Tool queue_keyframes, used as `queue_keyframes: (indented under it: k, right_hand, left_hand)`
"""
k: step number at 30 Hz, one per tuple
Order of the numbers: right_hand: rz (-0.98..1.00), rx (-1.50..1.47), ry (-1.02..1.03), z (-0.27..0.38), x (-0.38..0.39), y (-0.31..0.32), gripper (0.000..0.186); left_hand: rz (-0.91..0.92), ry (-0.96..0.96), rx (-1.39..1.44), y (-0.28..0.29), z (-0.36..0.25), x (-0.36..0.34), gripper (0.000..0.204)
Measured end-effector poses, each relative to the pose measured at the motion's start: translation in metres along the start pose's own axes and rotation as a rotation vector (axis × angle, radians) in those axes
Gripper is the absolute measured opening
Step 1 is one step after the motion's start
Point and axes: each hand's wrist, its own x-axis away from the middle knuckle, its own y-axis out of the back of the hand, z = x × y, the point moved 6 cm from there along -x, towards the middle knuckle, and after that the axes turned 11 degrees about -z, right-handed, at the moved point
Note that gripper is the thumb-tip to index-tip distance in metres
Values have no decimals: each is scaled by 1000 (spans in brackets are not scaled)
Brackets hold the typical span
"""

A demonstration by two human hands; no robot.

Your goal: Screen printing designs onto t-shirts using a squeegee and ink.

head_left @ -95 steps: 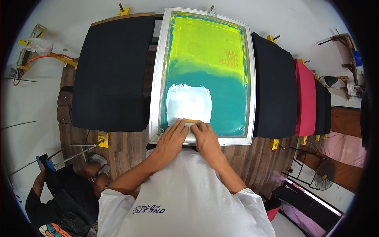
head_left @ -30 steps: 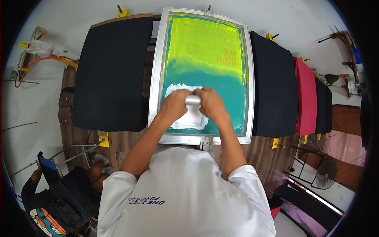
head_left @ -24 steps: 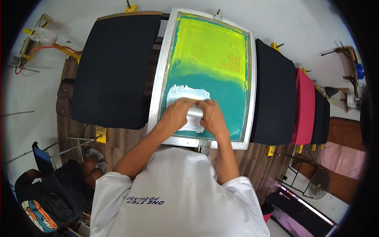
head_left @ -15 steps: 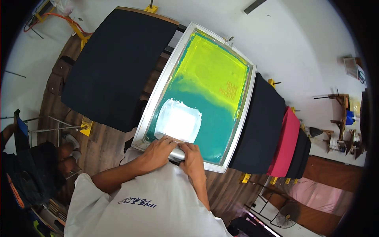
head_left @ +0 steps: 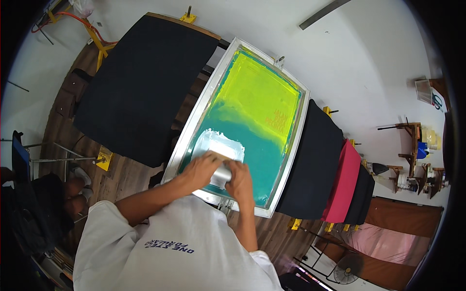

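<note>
A metal-framed screen (head_left: pixel 207 99) is coated yellow-green (head_left: pixel 257 82) in its far part and teal (head_left: pixel 262 179) nearer me, with faint lettering on the yellow. A patch of white ink (head_left: pixel 225 148) lies in its lower left. My left hand (head_left: pixel 200 170) and my right hand (head_left: pixel 239 180) are both closed around a squeegee (head_left: pixel 221 172) with a silver holder and a tan strip, held over the white ink. My fingers hide part of the strip and of the ink beneath.
Black-covered boards (head_left: pixel 136 82) flank the screen, with a pink one (head_left: pixel 340 184) farther right on yellow brackets (head_left: pixel 103 159). A person in black (head_left: pixel 31 203) is at my lower left. Shelves with containers (head_left: pixel 415 145) line the right wall; a fan (head_left: pixel 347 269) stands at lower right.
Since half a second ago my hands and the squeegee have moved forward from the screen's near edge over the white ink. The view has tilted clockwise compared with the older frames.
</note>
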Motion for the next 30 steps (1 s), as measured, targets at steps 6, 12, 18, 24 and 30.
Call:
queue_keyframes:
  k: [6, 12, 18, 24, 30]
  right_hand:
    - [52, -141, -110, 20, 52, -1, 62]
    - [-17, -54, -48, 1, -6, 14, 53]
    - [-46, 68, -64, -34, -51, 15, 48]
    - [-92, 20, -98, -19, -16, 5, 55]
    - [-51, -61, -174, 17, 45, 1, 58]
  left_hand:
    - [140, -34, 61, 9, -21, 50, 45]
    - [106, 3, 22, 23, -12, -17, 49]
    - [103, 47, 26, 18, 0, -77, 36]
    - [97, -34, 16, 5, 1, -35, 48]
    - [221, -99, -19, 2, -12, 37, 46]
